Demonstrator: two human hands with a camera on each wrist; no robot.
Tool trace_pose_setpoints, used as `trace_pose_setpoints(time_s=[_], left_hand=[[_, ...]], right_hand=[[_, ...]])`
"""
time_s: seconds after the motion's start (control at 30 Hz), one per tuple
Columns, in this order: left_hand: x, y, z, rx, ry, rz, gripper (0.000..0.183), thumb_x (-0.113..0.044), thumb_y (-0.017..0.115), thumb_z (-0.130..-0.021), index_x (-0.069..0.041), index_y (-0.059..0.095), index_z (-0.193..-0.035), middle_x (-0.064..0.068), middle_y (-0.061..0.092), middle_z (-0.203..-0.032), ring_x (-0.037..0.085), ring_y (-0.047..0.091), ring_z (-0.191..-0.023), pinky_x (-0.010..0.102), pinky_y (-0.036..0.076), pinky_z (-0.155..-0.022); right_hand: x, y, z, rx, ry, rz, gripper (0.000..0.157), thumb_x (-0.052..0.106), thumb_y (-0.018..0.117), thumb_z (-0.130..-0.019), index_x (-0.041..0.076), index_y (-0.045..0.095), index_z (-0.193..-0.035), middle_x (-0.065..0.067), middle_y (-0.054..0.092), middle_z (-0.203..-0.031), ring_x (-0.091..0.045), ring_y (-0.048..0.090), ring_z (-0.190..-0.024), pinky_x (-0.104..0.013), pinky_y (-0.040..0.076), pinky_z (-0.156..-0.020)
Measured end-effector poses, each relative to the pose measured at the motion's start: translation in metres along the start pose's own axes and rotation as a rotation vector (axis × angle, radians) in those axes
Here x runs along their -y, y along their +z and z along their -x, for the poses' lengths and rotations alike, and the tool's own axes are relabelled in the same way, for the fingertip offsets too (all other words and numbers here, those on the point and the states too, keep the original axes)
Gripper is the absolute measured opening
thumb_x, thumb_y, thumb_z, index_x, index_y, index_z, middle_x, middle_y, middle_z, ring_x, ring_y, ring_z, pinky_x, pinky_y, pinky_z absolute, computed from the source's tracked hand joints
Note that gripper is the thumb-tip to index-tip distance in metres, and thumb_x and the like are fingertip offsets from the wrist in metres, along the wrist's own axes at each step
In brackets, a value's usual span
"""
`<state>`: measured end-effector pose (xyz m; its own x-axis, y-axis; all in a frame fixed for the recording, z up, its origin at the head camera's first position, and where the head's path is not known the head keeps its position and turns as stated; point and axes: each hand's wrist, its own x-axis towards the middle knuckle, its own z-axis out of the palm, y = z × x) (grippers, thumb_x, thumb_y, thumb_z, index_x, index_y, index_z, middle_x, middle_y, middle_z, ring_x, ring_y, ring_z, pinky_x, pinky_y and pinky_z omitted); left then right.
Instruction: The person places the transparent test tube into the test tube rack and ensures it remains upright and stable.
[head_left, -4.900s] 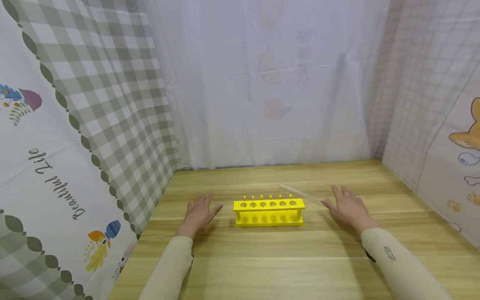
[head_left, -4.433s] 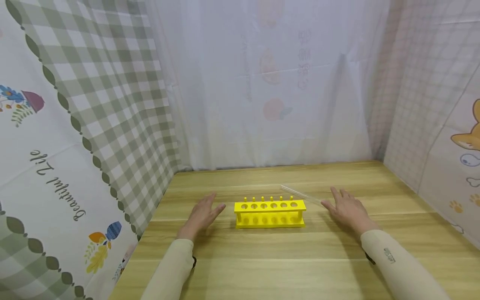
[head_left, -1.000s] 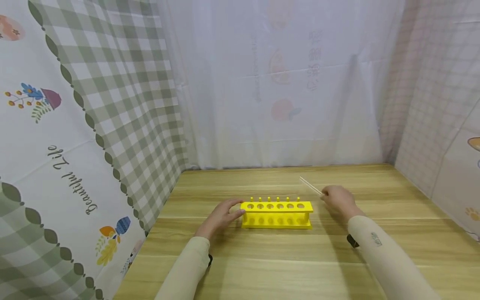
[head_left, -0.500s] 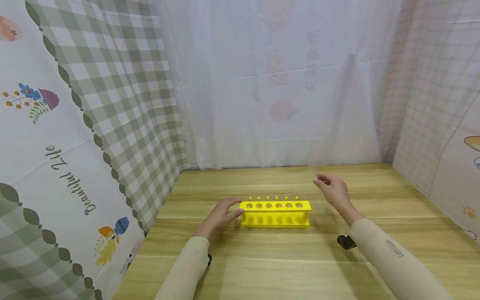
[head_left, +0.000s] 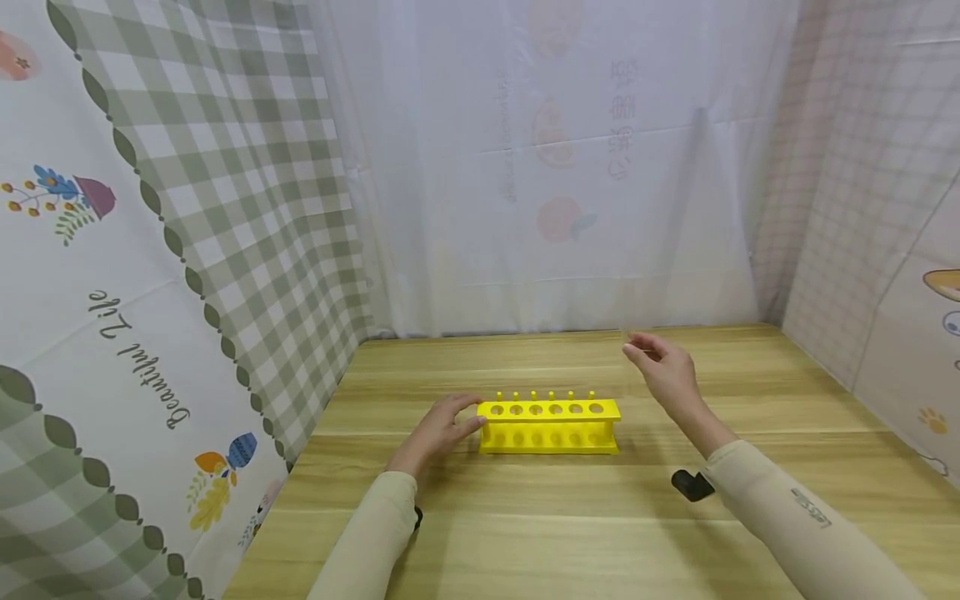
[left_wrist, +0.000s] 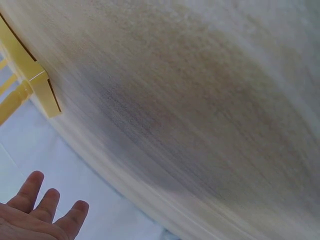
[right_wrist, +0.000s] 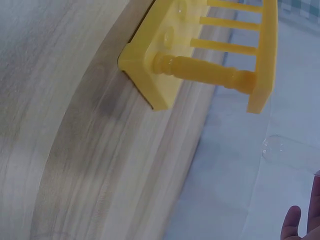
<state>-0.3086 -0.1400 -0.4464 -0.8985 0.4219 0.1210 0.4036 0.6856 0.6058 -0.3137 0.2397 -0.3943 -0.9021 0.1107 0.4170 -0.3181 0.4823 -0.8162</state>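
Observation:
A yellow test tube rack (head_left: pixel 550 427) stands upright on the table, its top holes unfilled. My left hand (head_left: pixel 437 431) holds the rack's left end between thumb and forefinger; in the left wrist view its other fingers (left_wrist: pixel 75 216) extend free. To the right and behind the rack, my right hand (head_left: pixel 663 367) is raised above the table, pinching a clear test tube. That test tube (right_wrist: pixel 290 151) shows its rounded end near the rack in the right wrist view, while in the head view it is almost invisible. The tube's upper part is out of the right wrist view.
The wooden table (head_left: pixel 525 533) ends at the back against a white curtain (head_left: pixel 450 208). A green checked cloth (head_left: pixel 247 167) hangs at the left, and a patterned white cloth (head_left: pixel 885 250) at the right. A black wrist device (head_left: pixel 692 485) sits under the right sleeve.
My right hand has picked the test tube up off the table, raised it and turned it towards upright. My left hand has moved right from the tabletop onto the rack's left end.

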Motion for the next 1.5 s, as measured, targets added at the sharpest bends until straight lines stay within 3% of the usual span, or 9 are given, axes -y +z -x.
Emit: trace_pose_setpoints(time_s=[0.23,0.47,0.73,1.17,1.5], left_hand=[[-0.001,0.001,0.002,-0.009,0.0,0.014,0.049,-0.04,0.056,-0.102,-0.013,0.054,-0.142,0.014,0.047,-0.147,0.037,0.04,-0.136,0.057,0.035,-0.108],[-0.002,-0.001,0.001,-0.006,0.003,0.016,0.05,-0.039,0.056,-0.102,-0.009,0.054,-0.142,0.015,0.047,-0.147,0.037,0.039,-0.137,0.057,0.034,-0.109],[-0.003,-0.002,0.0,-0.004,0.004,0.021,0.05,-0.037,0.057,-0.102,-0.008,0.054,-0.142,0.016,0.047,-0.146,0.037,0.039,-0.137,0.057,0.033,-0.11],[-0.003,-0.001,0.001,0.004,-0.001,0.033,0.051,-0.039,0.056,-0.102,-0.01,0.053,-0.143,0.016,0.045,-0.148,0.038,0.038,-0.137,0.057,0.035,-0.108],[-0.002,0.0,0.002,0.002,-0.007,0.031,0.051,-0.041,0.055,-0.102,-0.012,0.053,-0.143,0.014,0.045,-0.149,0.037,0.039,-0.137,0.057,0.036,-0.107]], right_hand=[[0.011,0.001,0.004,-0.007,-0.018,-0.057,0.051,0.037,0.063,-0.099,-0.002,0.06,-0.132,-0.019,0.064,-0.123,0.002,0.057,-0.091,-0.008,0.047,-0.074],[0.025,0.004,0.01,0.007,-0.059,-0.118,0.046,0.031,0.065,-0.098,-0.001,0.061,-0.131,-0.008,0.067,-0.112,0.003,0.06,-0.091,-0.009,0.048,-0.077],[0.032,0.01,0.013,0.042,-0.101,-0.163,0.045,0.024,0.066,-0.098,-0.002,0.059,-0.134,-0.013,0.064,-0.11,0.001,0.062,-0.088,-0.01,0.049,-0.079],[0.027,0.019,0.022,0.082,-0.103,-0.18,0.04,0.021,0.067,-0.097,-0.001,0.061,-0.13,-0.018,0.064,-0.112,0.0,0.063,-0.088,-0.012,0.051,-0.077],[0.023,0.023,0.027,0.101,-0.086,-0.099,0.041,0.022,0.068,-0.097,0.001,0.061,-0.131,-0.016,0.065,-0.113,-0.003,0.062,-0.089,-0.012,0.051,-0.075]])
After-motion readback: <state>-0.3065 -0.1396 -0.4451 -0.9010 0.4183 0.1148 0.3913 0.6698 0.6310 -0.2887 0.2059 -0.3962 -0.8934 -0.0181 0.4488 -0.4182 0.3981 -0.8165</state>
